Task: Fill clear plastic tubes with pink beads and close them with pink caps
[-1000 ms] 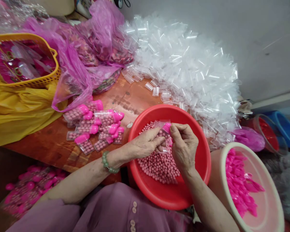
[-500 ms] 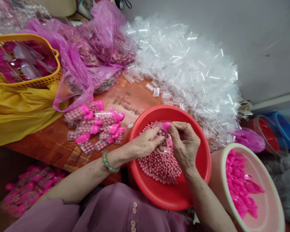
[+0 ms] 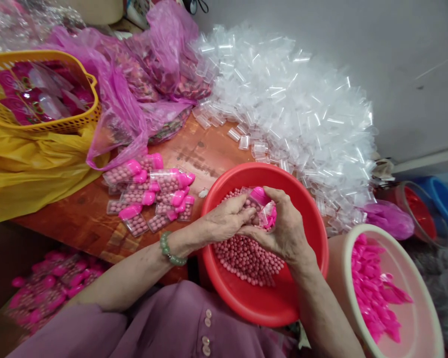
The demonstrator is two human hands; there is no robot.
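Over a red basin of pink beads, my left hand is closed around small clear plastic containers filled with beads. Bright pink caps show at their right ends. My right hand curves around that capped side, thumb below and fingers above, gripping the same containers. How many are held is partly hidden by my fingers. Left of the basin, several filled containers with pink caps lie in a pile on the brown table.
Behind the basin rises a large heap of clear containers. A cream bucket with loose pink caps stands at the right. Pink bags and a yellow basket of packets sit at the left. More filled containers lie lower left.
My right hand has gone from pinching a pink cap with thumb and fingertips to wrapping around the capped ends, its thumb now lower. My left hand keeps its hold.
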